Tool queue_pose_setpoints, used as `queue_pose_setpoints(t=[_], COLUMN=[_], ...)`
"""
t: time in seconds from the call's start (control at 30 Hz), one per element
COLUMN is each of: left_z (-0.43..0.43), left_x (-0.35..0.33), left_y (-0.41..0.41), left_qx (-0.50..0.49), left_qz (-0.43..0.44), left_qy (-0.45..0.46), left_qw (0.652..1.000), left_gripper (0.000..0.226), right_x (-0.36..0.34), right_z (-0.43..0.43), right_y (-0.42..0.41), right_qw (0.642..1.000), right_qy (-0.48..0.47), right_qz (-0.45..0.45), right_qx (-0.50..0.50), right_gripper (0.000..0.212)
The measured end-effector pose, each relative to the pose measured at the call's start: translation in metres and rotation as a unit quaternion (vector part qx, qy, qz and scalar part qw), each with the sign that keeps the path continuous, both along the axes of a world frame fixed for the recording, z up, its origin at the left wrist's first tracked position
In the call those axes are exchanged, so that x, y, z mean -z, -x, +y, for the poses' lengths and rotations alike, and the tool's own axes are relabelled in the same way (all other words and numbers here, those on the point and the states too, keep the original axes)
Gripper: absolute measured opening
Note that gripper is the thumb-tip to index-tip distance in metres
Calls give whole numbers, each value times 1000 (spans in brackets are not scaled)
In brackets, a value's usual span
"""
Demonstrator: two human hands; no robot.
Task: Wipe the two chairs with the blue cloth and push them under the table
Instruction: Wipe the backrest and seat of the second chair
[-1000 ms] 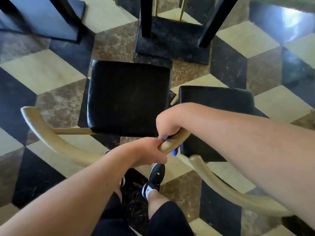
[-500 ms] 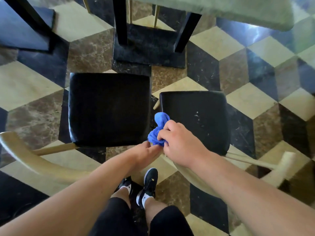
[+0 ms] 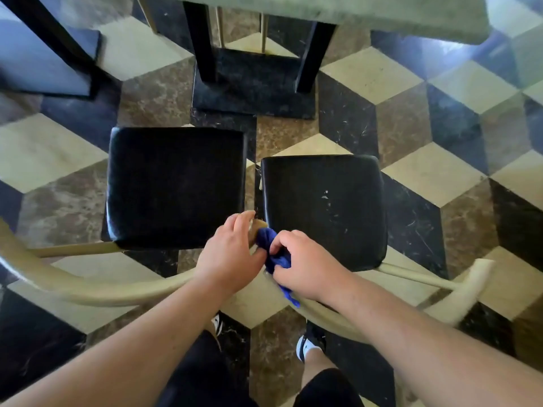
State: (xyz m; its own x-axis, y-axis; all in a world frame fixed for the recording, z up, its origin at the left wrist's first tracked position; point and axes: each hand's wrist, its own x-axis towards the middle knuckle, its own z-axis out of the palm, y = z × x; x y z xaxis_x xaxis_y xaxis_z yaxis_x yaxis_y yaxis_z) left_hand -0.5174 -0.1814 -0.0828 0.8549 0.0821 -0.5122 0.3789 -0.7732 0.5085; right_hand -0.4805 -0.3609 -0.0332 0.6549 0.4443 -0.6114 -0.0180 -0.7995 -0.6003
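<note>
Two chairs stand side by side in front of me, each with a black padded seat and a curved pale wooden backrest. The left chair (image 3: 176, 186) sits a little farther forward than the right chair (image 3: 323, 210). My left hand (image 3: 232, 257) rests on the right end of the left chair's backrest, fingers spread over the wood. My right hand (image 3: 305, 265) grips the bunched blue cloth (image 3: 273, 254) against the left end of the right chair's backrest, right beside my left hand. The table (image 3: 352, 16) is ahead, its top along the upper edge.
The table's black legs and square base (image 3: 252, 92) stand just beyond the chair seats. Another dark table base (image 3: 44, 60) lies at the upper left. The floor is a cube-pattern of cream, brown and black tiles. My feet (image 3: 308, 345) stand behind the backrests.
The view has tilted up, showing more of the table. My right hand has drawn the blue cloth back from the seat edge onto the right chair's backrest. My left hand stays on the left backrest.
</note>
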Motion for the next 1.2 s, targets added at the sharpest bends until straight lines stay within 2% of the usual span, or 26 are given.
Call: queue_pose_setpoints(t=[0.1, 0.23, 0.33, 0.43, 0.6, 0.7, 0.77, 0.83, 0.9, 1.03, 1.2], left_z=[-17, -51, -77, -99, -120, -138, -149, -155, -158, -161, -158], left_x=[-5, -10, -14, -14, -7, -6, -4, -1, 1, 7, 21], left_y=[28, 67, 90, 105, 99, 85, 75, 66, 60, 57, 62], left_qx=[14, 30, -39, -90, 70, 173, 202, 197, 198, 176, 160], left_qz=[-137, -209, -162, -104, -93, -33, 4, 22, 26, 0, -57], left_qy=[-78, -118, -99, -80, -158, -206, -240, -254, -263, -287, -302], left_qw=[987, 970, 981, 987, 981, 963, 950, 947, 944, 942, 938], left_gripper=[63, 43, 37, 43, 50, 71, 83, 82, 78, 63, 54], right_x=[1, 3, 11, 16, 10, 3, -1, -4, -5, -4, -3], right_z=[-17, -35, -48, -71, -115, -145, -170, -198, -228, -294, -364], right_y=[8, 33, 58, 78, 90, 92, 94, 95, 93, 64, 12], right_qw=[998, 977, 967, 969, 973, 969, 964, 961, 958, 949, 913], right_qy=[-26, -60, -78, -65, -28, 11, 37, 66, 107, 208, 315], right_qz=[-19, -136, -178, -182, -175, -183, -193, -197, -201, -205, -245], right_qx=[-61, -152, -164, -153, -151, -164, -177, -185, -175, -116, -79], right_gripper=[21, 17, 13, 26, 30, 28, 26, 26, 27, 14, 21])
